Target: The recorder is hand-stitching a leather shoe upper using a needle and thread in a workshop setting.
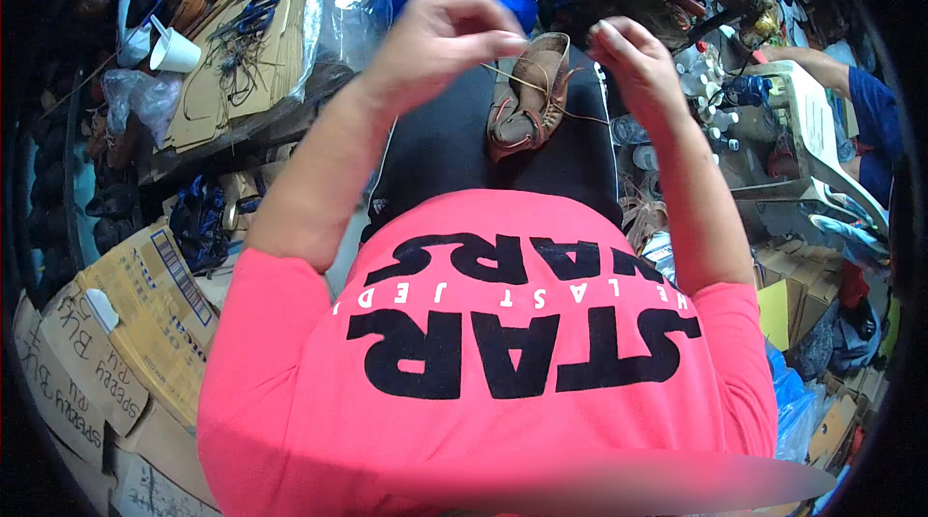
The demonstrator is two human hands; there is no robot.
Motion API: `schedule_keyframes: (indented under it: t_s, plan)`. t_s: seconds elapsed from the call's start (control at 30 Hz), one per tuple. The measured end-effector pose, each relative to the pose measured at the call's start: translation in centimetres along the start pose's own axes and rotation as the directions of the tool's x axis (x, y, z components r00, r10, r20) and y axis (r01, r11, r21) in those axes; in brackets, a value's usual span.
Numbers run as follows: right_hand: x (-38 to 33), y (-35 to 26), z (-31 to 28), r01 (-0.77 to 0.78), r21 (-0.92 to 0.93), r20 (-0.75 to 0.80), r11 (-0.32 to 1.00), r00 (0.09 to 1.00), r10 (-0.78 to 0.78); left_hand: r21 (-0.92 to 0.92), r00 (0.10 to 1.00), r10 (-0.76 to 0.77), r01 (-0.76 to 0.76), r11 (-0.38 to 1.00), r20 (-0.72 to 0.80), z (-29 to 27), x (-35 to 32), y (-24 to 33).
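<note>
brown leather lace-up shoe (pixel 530 101) lying on black trousers (pixel 435 145) below and between the hands, long axis running away from the torso, open collar pointing forward, left hand (pixel 448 39) and right hand (pixel 640 65) curling, any grip on the thin tan lace (pixel 587 118) uncertain

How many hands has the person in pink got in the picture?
2. The left hand is up to the left of the shoe, and the right hand is to the shoe's right. Neither is hidden.
</note>
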State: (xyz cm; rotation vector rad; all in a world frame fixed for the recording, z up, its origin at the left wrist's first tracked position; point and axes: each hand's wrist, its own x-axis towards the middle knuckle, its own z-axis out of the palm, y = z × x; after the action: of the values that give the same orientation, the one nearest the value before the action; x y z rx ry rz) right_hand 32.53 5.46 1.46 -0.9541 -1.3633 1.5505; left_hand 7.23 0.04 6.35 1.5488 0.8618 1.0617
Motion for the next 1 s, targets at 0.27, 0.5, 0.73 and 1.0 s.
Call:
schedule_keyframes:
  t_s: [0.27,0.5,0.73,1.0]
  plan:
    - [-4.2,0.0,0.2,0.163,-0.685,0.347,0.711,0.93,0.122,0.7,0.962,-0.004,-0.197,0.686,0.274,-1.4,-4.2,-3.0]
    - [-16.8,-0.5,-24.8,-0.47,-0.834,-0.467,0.288,0.88,0.084,0.808,0.786,0.25,0.589,-0.023,-0.566,-30.5,-14.5,6.0]
    - [-22.1,1.8,-31.0,-0.669,-0.74,-0.635,0.071,0.73,0.251,0.565,0.595,0.058,0.721,0.401,-0.802,-26.5,-12.3,3.9]
    - [-6.7,1.9,-0.1,-0.029,-0.742,0.057,0.67,0.993,0.106,0.699,0.983,-0.16,0.056,0.713,0.085,0.8,-4.1,-4.8]
